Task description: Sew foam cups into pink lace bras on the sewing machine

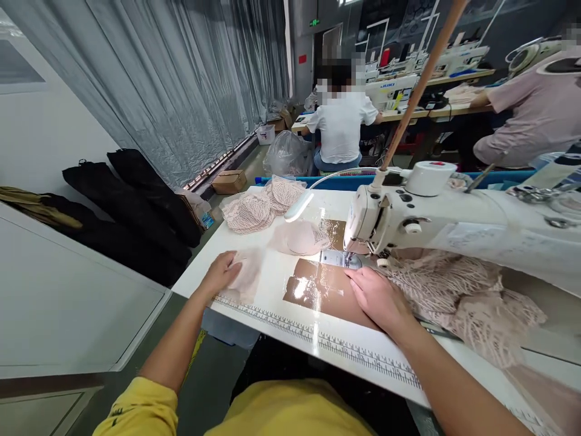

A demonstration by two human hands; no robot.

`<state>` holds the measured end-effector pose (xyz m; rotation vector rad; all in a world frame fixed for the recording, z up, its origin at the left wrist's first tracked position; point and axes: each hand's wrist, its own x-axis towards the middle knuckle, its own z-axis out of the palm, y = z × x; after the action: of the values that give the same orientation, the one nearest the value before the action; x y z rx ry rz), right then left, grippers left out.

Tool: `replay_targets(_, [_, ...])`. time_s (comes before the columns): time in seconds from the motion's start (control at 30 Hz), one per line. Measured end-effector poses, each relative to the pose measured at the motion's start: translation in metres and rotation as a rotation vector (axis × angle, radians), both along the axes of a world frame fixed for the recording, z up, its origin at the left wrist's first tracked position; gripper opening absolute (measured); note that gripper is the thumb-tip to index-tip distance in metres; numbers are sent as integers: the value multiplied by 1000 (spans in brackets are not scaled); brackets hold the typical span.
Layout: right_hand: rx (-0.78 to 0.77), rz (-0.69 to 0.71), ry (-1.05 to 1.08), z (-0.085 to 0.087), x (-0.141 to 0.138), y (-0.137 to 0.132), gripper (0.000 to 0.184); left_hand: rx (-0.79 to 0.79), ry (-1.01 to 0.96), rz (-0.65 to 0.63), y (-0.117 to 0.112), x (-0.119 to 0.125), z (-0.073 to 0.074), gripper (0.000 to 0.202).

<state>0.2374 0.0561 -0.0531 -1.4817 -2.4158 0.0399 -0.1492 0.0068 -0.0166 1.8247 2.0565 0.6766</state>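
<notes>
At the left end of the sewing table (281, 297), my left hand (221, 274) has its fingers curled on the edge of a pale, sheer fabric piece (249, 275). My right hand (377, 298) rests with fingers extended on the brown-taped surface (313, 284), its fingertips just in front of the presser foot (349, 257). No cloth shows under those fingertips. The white sewing machine (417, 212) stands above and to the right. Another sheer piece (299, 237) lies left of the needle. Behind it are stacks of pale lace pieces (249, 212).
Bunched lace fabric (454, 297) lies under the machine arm. A white lamp (298, 206) on a bent neck hangs over the table. A printed ruler (318, 339) follows the front edge. Ahead, a person in a white shirt (340, 130) sits at another machine; another person sits at right.
</notes>
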Motion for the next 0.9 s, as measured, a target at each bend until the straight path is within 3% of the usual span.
replay_targets(0.13, [-10, 3, 130, 4, -2, -2, 34, -152, -351, -248, -22, 54, 6, 36])
replay_targets(0.2, [-9, -2, 220, 7, -2, -3, 32, -249, -576, -412, -19, 85, 12, 34])
replay_targets(0.27, [2, -5, 267, 9, 0, -4, 32, -270, -623, -527, -6, 114, 13, 34])
replay_targets(0.43, [11, 112, 309, 15, 4, -10, 33, -157, -426, -604, 42, 162, -2, 33])
replay_targets(0.57, [-36, 244, 256, 16, 4, -12, 25, -138, -282, -606, 75, 174, -10, 19])
replay_targets(0.67, [-49, 229, 228, 14, 2, -12, 24, -79, -153, -554, 93, 174, -8, 17])
replay_targets(0.8, [-54, 184, 206, 12, -1, -11, 27, 43, -21, -469, 96, 171, 2, 17])
replay_targets(0.9, [-39, 182, 194, 14, -2, -12, 30, 181, 119, -558, 81, 171, 8, 20])
